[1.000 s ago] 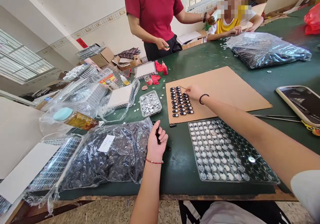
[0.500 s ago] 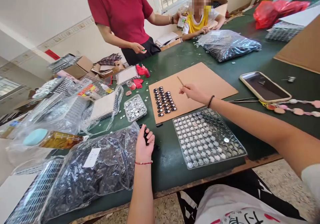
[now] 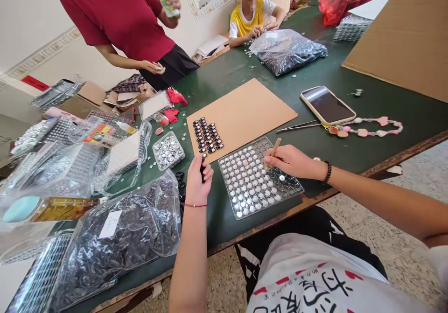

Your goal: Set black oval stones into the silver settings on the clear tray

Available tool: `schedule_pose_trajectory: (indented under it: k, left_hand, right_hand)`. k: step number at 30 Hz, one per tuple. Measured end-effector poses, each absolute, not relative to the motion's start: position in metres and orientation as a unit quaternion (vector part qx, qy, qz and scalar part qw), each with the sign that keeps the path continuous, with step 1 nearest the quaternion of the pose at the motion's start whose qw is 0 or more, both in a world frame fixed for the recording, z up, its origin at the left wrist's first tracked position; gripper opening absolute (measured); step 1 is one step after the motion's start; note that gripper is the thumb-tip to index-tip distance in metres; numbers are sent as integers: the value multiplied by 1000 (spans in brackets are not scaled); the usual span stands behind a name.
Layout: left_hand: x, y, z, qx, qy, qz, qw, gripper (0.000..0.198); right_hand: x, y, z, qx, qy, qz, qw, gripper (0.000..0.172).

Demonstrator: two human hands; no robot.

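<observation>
My left hand (image 3: pixel 198 180) is closed on a small black piece, resting on the green table (image 3: pixel 367 112) beside a plastic bag of black pieces (image 3: pixel 122 233). My right hand (image 3: pixel 290 160) pinches a thin wooden stick (image 3: pixel 273 151) with its tip over a clear tray of silver round studs (image 3: pixel 255 182). Beyond the tray, rows of finished black pieces (image 3: pixel 207 136) lie on a brown cardboard sheet (image 3: pixel 245 112).
A small box of silver studs (image 3: pixel 168 150) sits left of the cardboard. A phone (image 3: pixel 327 105) and a bead strap (image 3: pixel 367 128) lie to the right. A person in red (image 3: pixel 119 19) stands opposite, another in yellow (image 3: pixel 250 17) sits by a second bag (image 3: pixel 287 49). Large cardboard (image 3: pixel 402 38) lies far right.
My right hand with the stick drew back from the rows on the cardboard to the stud tray. My left hand shifted slightly toward the tray. The view swung left.
</observation>
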State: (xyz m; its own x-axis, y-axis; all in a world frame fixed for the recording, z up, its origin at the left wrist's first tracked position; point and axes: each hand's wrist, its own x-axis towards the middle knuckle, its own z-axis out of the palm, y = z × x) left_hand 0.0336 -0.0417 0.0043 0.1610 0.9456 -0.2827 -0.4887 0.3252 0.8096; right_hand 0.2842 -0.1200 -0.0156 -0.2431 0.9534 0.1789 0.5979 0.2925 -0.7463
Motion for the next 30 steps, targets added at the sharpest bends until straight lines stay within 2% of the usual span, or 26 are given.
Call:
schedule_pose_trajectory:
  k: [6, 14, 19, 23, 28, 30]
  left_hand:
    - [74, -52, -14, 363, 422, 457, 694, 22]
    - [69, -60, -22, 390, 453, 422, 682, 25]
    - [71, -64, -23, 440, 468, 407, 650, 32]
    - [71, -67, -21, 480, 498, 396, 604, 28]
    - [77, -74, -17, 616, 478, 291, 554, 23]
    - [78, -76, -17, 655, 465, 284, 523, 21]
  right_hand:
    - [286, -147, -19, -530, -769, 231, 274, 37]
    - [292, -170, -29, -627, -684, 190, 319, 33]
    - [286, -160, -27, -596, -697, 182, 356, 31]
    - [284, -146, -16, -577, -733, 160, 324, 32]
    - [270, -125, 2, -526, -768, 146, 336, 30]
    - [259, -112, 10, -486, -801, 121, 329, 28]
